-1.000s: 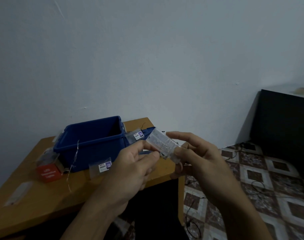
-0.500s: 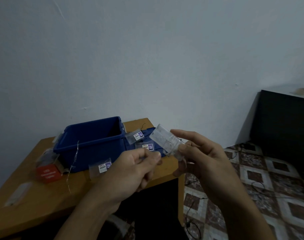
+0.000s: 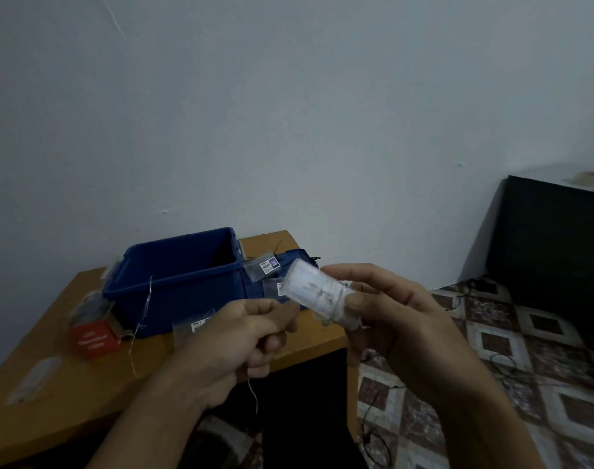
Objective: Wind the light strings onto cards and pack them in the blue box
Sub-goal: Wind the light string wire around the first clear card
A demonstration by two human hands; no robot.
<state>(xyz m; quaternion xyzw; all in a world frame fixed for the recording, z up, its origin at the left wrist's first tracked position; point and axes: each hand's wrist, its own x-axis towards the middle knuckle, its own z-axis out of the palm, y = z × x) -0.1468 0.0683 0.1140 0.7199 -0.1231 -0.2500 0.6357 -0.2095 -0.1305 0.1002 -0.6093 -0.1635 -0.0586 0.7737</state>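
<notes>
Head view: right hand [image 3: 407,319] fingers [image 3: 351,270] curl round the card [image 3: 307,287] above the table [image 3: 85,401] edge; left hand [image 3: 241,336] pinches the light string [image 3: 253,394], probably to keep it tight for winding. Blue box [image 3: 173,286] waits open behind.

The blue box [image 3: 187,299] is standing open on top, leaving room from above. A thin wire [image 3: 147,301] is trailing over its front wall, a red carton [image 3: 94,338] is crowding its left corner, and plastic bags [image 3: 266,267] are cluttering the table [image 3: 69,397] at its right and front.
</notes>
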